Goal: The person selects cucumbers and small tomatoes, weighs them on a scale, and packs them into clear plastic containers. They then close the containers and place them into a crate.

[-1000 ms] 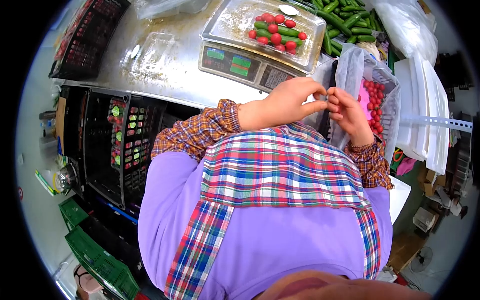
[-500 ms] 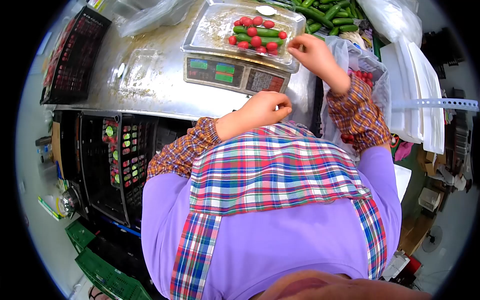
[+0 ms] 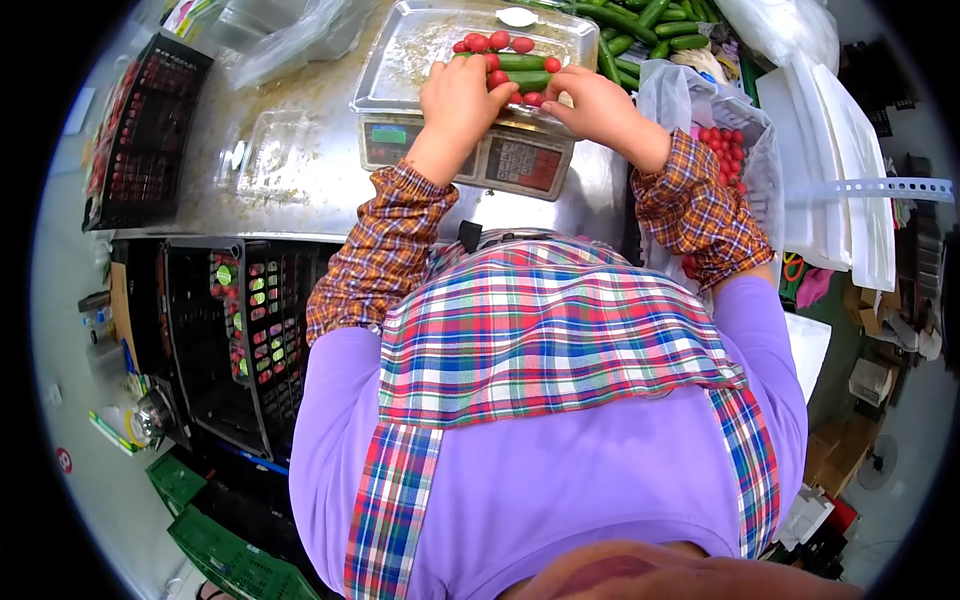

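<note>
Nearest is the plaid apron (image 3: 550, 350), with the scale (image 3: 525, 165) beyond it. On the scale's tray (image 3: 400, 70) sits a clear box (image 3: 535, 112) of cucumbers (image 3: 528, 80) and red tomatoes (image 3: 498, 79). The left hand (image 3: 462, 105) bends over the box's left side and the right hand (image 3: 595, 103) curls by its near right corner; whether either grips anything, I cannot tell. The step seems to be two-handed handling of the box; the next move calls for level support, since the tomatoes look loose. Farther off lies a cucumber heap (image 3: 640, 30).

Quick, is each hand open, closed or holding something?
Left hand: part-curled at the tomatoes; grip can't be told.
Right hand: part-curled near them; grip can't be told.
</note>
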{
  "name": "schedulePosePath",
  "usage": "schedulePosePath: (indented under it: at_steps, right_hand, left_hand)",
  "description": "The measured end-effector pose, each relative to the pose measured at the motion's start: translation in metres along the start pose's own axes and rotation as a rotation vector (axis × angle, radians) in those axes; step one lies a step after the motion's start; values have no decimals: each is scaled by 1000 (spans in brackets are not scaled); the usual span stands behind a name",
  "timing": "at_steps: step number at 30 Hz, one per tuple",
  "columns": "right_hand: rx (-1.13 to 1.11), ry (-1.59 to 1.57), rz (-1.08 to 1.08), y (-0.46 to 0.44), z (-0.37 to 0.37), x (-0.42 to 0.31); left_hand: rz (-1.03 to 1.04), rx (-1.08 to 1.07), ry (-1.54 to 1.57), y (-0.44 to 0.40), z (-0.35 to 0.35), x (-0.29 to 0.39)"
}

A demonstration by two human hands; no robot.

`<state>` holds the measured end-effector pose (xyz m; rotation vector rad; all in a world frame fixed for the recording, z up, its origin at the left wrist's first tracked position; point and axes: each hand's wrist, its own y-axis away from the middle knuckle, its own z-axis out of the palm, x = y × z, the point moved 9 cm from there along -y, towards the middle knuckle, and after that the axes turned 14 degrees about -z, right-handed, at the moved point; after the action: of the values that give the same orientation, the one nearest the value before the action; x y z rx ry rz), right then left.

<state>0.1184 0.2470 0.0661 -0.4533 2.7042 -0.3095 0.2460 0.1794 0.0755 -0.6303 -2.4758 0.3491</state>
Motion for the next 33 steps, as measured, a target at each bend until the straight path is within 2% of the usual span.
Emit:
schedulePosePath:
  at_steps: [1,4,6,11,14,18,24,28,32,33]
  right_hand:
    - [31,-19,0,2,-3,0]
    - [102,-58,16,6,-17,3]
    - [153,-81,14,10,-25,12]
    - [203,-28,11,4,-31,34]
    - [217,-23,27,-4,-34,34]
    - [216,-66,73,-3,-31,45]
    - [185,-87,115,18,-44,63]
    - [222,-273,303,40,-52,84]
    - [259,-280,287,55,-64,92]
    - [258,-358,353,60,-63,98]
  left_hand:
    - [3,8,-50,-4,5,0]
    - [-84,-152,70,-14,17,-12]
    - [-239,-284,136,-25,15,-36]
    - [-221,-304,61,-44,-1,-80]
    - [-47,-40,3,-54,-31,-76]
    - [-107,-173,176,-60,-37,-88]
    - [-162,-239,195,-67,-44,-104]
    - [-162,-210,215,-78,-50,-115]
    - [-208,-297,275,-93,-37,-130]
    - [-236,-347,286,-96,-31,-132]
